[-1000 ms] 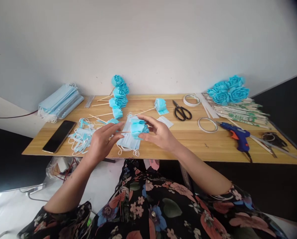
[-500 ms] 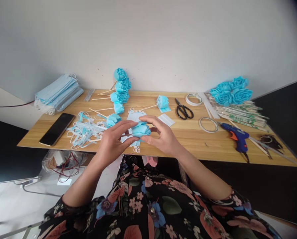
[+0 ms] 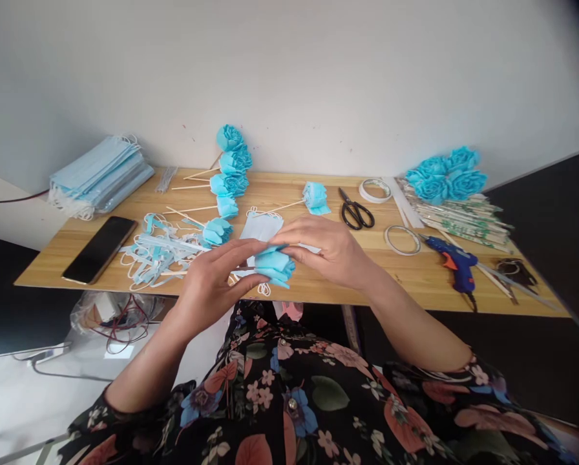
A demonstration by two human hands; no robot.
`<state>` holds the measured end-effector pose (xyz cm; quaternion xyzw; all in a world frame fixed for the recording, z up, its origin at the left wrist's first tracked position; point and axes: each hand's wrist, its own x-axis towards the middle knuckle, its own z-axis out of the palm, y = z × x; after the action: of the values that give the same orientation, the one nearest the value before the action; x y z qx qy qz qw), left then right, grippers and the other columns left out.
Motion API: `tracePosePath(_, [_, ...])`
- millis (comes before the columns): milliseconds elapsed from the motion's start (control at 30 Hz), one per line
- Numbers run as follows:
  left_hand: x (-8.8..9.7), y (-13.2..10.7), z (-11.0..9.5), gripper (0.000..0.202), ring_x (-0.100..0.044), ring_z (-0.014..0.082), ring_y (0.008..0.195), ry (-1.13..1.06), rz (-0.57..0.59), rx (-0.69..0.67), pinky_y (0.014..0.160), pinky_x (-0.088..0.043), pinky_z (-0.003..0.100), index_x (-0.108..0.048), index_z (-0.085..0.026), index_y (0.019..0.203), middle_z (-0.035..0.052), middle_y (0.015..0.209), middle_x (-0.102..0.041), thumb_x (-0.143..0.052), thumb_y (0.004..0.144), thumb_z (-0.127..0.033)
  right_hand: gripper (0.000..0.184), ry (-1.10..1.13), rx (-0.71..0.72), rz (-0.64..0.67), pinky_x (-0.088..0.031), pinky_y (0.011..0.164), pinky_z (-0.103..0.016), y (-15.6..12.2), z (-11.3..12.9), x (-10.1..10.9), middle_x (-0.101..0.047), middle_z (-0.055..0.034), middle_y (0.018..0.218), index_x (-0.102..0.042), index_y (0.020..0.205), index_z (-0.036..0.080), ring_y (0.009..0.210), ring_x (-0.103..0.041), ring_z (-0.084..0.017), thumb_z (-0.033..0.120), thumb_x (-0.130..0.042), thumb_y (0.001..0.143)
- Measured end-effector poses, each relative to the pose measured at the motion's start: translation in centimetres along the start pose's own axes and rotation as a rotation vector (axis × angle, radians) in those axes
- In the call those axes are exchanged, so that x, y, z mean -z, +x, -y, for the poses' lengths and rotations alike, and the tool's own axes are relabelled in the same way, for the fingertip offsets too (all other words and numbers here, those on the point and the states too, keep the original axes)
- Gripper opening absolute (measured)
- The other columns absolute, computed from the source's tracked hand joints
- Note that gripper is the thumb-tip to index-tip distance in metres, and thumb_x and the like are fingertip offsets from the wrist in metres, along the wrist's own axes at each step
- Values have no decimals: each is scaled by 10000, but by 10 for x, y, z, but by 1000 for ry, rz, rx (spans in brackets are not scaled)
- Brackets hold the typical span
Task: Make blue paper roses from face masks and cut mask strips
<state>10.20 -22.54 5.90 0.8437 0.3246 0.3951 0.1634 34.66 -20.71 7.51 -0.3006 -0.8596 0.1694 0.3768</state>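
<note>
At the far left of the bench (image 3: 280,184) lies a stack of face masks (image 3: 98,171), ear loops spilling from its near end, with a dark-screened phone (image 3: 99,250) in front of it. Next comes a heap of cut strips (image 3: 161,255), so tangled that single pieces are hard to make out. Behind it, a row of blue flowers (image 3: 231,165) on sticks runs toward the wall, the heads overlapping too much to count surely. The left hand (image 3: 216,278) is closed around the base of a flower head (image 3: 274,265), thumb below and fingers above; any stick is hidden inside the grip. This flower head is between both hands, over the near part of the bench, partly covering a flat mask (image 3: 260,229). The right hand (image 3: 323,248) pinches its upper petals, though the exact contact is hard to see, and hides most of a pale sheet behind it. Farther back lie a loosely rolled flower (image 3: 315,197), black-handled scissors (image 3: 355,210) and two tape rolls (image 3: 375,190). At the right, a flower bunch (image 3: 447,174) covers part of some wrapped sticks (image 3: 464,219); nearer is a blue glue gun (image 3: 457,261), beside a dark tangle (image 3: 519,271) I cannot identify.
</note>
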Motion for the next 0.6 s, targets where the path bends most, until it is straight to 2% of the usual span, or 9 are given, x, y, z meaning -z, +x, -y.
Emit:
tracePosePath(167, [5,-2,-5,365,-687,146,686,26,33,61,631,-561,271,-679,-275,1254,23,887,-756,-703,930,-442,231,-9,71,96,-564,935,-411,4,5,11,-777,-52,1105,-740,1164,269,1039,-714,-199,243,-576,1005])
tracePosePath(233, [5,-3,-5,378,-681,144,673,29,33,72,621,-550,268,-674,-273,1253,16,856,-748,-712,922,-452,227,-9,85,126,-560,933,-410,5,4,15,-774,-55,1100,-745,1155,259,1043,-708,-204,239,-588,992])
tracePosePath(433, [2,-7,-1,458,-698,152,734,-2,27,49,659,-571,280,-605,-302,1357,56,1077,-774,-718,927,-413,192,-21,85,189,-549,926,-404,10,2,18,-774,-48,1057,-749,1095,253,1018,-701,-201,253,-587,993])
tracePosePath(533, [2,-7,-1,481,-707,158,769,-6,42,42,661,-571,274,-592,-294,1375,63,1104,-773,-722,925,-401,175,-24,101,191,-546,910,-393,11,4,17,-774,-45,1021,-745,1047,241,988,-703,-195,257,-575,1004])
tracePosePath(600, [2,-7,-2,474,-706,148,758,-4,34,30,668,-572,268,-591,-293,1375,59,1111,-774,-720,929,-388,177,-18,87,190,-546,915,-391,10,6,19,-772,-47,1035,-734,1078,241,994,-703,-196,259,-576,1002])
